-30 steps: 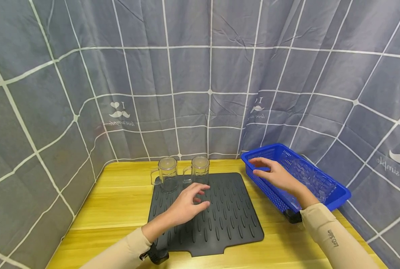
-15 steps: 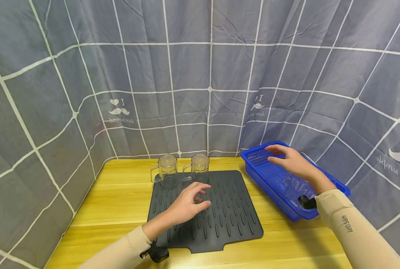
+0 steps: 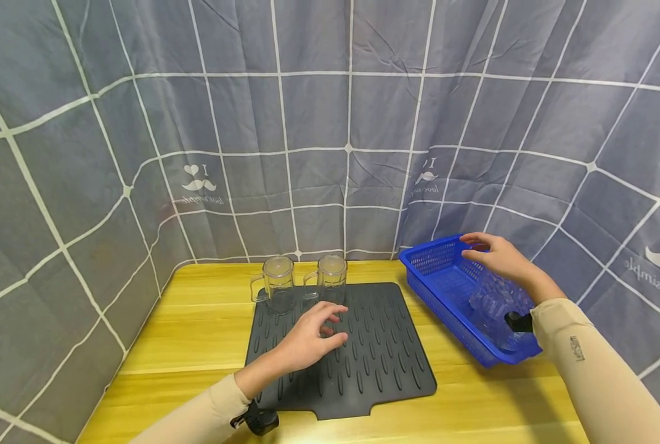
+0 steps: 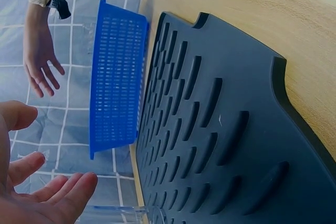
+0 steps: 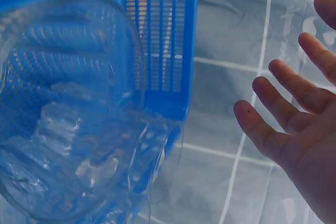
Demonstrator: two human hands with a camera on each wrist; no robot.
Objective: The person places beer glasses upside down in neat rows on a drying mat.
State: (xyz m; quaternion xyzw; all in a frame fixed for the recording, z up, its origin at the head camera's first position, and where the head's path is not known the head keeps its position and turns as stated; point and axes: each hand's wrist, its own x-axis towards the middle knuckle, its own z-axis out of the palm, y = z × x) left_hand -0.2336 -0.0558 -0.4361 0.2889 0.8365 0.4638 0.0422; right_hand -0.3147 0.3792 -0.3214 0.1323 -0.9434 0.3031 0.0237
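My right hand (image 3: 498, 256) hovers over the blue plastic basket (image 3: 446, 313), its fingers loosely bent with nothing in them. Below that hand, clear glass mugs (image 3: 493, 302) lie in the basket; one glass rim (image 5: 139, 61) fills much of the right wrist view. Above the black ribbed drying mat (image 3: 385, 345) my left hand (image 3: 312, 336) hangs relaxed and holds nothing. Two clear mugs stand at the mat's back left: the left mug (image 3: 278, 287) and the right mug (image 3: 331, 277), both with handles pointing left.
A yellow wood-grain table (image 3: 196, 327) carries the mat and the basket. Grey curtains (image 3: 318, 123) with white grid lines enclose the back and both sides. The basket stands to the right of the mat, close to the curtain.
My right hand has moved right and slightly away over the basket, still holding nothing. The basket has swung round a little, its near end shifting left. My left hand stays put.
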